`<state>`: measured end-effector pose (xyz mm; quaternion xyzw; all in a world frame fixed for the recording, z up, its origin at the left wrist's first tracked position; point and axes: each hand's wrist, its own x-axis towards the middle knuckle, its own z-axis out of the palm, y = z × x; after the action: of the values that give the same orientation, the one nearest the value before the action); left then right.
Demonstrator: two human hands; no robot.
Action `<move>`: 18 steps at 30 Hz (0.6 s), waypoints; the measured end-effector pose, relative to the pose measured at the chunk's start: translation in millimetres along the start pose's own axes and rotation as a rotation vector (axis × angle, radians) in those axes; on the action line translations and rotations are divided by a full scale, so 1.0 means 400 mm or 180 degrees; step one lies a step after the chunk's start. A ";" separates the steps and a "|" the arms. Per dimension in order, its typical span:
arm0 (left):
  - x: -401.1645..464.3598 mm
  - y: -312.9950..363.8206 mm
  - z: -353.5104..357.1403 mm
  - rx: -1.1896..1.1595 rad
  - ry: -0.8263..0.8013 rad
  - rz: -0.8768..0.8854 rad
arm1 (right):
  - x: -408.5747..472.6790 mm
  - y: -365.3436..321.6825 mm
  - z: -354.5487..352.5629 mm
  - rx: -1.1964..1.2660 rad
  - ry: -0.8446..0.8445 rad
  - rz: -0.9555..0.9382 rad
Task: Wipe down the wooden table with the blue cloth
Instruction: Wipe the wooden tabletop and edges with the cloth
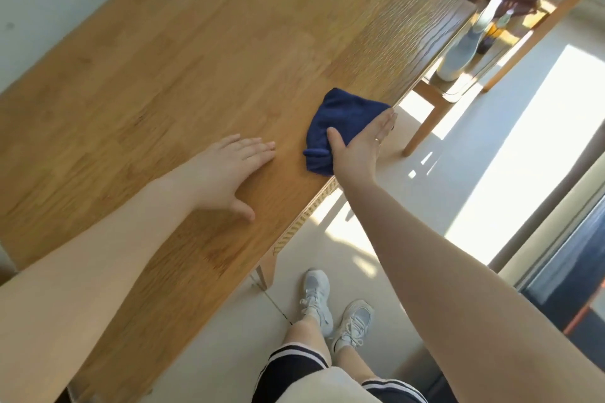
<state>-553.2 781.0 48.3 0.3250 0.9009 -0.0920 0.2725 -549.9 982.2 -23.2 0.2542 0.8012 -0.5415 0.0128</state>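
The right hand (360,147) pressed flat-fingered on the blue cloth (340,121) near the wooden table (163,75) edge. The left hand (229,170) lay flat, holding nothing.

We are looking steeply down from a single tilted, wide-angle head camera, facing forward along the tabletop (183,52), sitting at about arm's length from it and catching the floor (376,278) below.

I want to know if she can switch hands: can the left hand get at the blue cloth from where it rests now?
Probably yes. The left hand lies flat on the wooden table beside the blue cloth, with only bare wood between them. The right hand presses on the cloth.
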 end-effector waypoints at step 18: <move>0.462 0.006 -0.303 0.0014 0.0611 0.0396 | 0.336 -0.036 -0.155 -0.0164 0.0427 0.0076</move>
<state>-722.2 923.4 47.8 0.3882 0.9008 -0.0453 0.1895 -657.0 1085.1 -25.0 0.2991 0.8108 -0.5023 -0.0280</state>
